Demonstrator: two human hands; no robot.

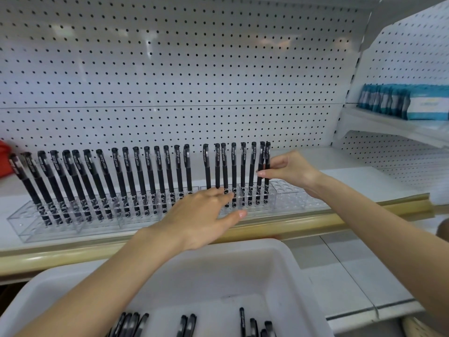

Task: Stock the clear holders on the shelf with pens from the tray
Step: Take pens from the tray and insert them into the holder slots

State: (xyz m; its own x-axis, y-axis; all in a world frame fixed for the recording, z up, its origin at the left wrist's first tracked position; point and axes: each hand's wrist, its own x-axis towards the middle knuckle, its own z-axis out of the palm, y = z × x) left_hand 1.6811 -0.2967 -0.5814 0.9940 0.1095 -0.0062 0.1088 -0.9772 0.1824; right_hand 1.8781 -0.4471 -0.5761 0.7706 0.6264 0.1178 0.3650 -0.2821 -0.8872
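My right hand (289,170) pinches the rightmost pen (267,154) by its barrel. The pen stands upright with its tip down in the clear holders (291,194) on the shelf (364,181). My left hand (201,215) lies flat with straight fingers against the holders' front, left of that pen, grasping nothing. Loose pens (187,324) lie in the white tray (243,263) below my forearms.

Black pens (148,176) upright in clear holders (21,227)
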